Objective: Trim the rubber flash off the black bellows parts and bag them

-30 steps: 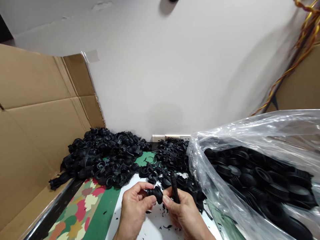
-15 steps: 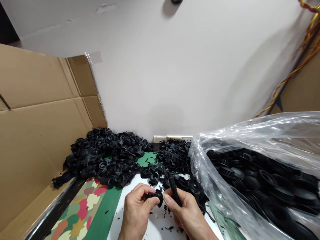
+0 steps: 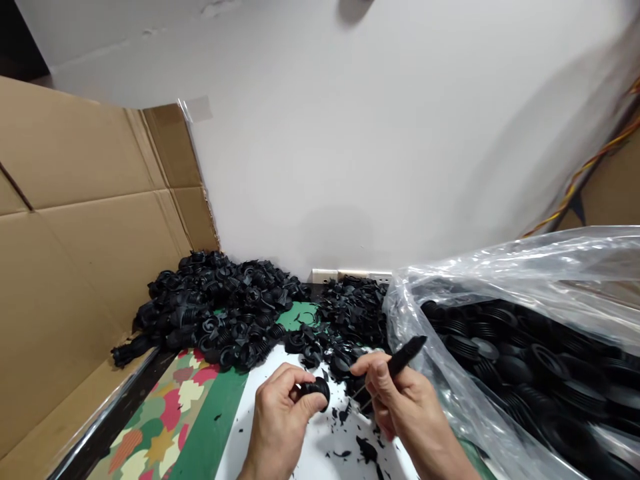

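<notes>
My left hand (image 3: 280,417) pinches a small black round plastic part (image 3: 317,389) between thumb and fingers, low in the middle of the view. Just to its right, my right hand (image 3: 400,400) is closed on a black-handled tool (image 3: 404,353) whose handle points up and to the right; its thin tip angles down toward the table near the part. Black shavings (image 3: 360,450) lie on the white sheet (image 3: 310,457) under both hands.
A heap of black ribbed parts (image 3: 220,313) fills the back left, against a cardboard wall (image 3: 75,220). A clear plastic bag (image 3: 525,300) of larger black round parts (image 3: 500,360) stands to the right. A patterned green mat (image 3: 175,413) covers the table on the left.
My right hand has drawn away from the part to the right, and the tool's handle has swung from upright to pointing right. The left hand keeps its hold on the part.
</notes>
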{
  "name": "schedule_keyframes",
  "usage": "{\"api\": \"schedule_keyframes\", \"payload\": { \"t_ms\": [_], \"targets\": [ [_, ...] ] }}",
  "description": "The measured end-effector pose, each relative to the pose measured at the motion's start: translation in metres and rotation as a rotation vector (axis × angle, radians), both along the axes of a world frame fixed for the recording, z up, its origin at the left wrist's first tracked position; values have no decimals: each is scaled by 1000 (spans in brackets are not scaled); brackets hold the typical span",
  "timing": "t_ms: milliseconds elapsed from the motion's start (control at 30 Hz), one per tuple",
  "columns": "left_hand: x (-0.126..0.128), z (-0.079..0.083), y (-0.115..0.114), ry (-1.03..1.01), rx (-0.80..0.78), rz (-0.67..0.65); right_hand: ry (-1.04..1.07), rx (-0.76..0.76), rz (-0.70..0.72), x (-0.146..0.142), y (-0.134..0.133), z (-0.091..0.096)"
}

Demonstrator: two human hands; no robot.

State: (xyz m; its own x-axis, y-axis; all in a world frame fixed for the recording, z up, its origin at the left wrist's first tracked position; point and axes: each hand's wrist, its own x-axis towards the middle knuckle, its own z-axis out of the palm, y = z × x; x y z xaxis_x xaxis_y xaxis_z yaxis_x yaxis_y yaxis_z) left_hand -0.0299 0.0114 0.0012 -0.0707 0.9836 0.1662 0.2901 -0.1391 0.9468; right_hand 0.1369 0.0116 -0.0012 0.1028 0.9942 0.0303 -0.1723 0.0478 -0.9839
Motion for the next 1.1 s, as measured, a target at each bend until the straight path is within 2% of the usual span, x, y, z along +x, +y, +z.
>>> {"api": "schedule_keyframes", "payload": {
  "t_ms": [100, 200, 367, 467, 567, 933, 1100],
  "targets": [
    [1, 0, -1, 10, -2, 13, 193, -139, 110, -3, 2, -2],
    [1, 0, -1, 24, 8, 7, 270, -172, 125, -5, 0, 3],
    [2, 0, -1, 56, 39, -24, 165, -9, 18, -10, -7, 10],
    [3, 1, -3, 103, 67, -41, 44, 102, -55, -14, -9, 5],
    [4, 2, -5, 150, 108, -54, -23, 156, -65, -16, -9, -1],
    [4, -2, -4, 268, 214, -82, -41, 162, 40, -16, -6, -6],
    [2, -2, -5, 292, 247, -95, 56, 67, -23, -20, -7, -1]
  ]
}}
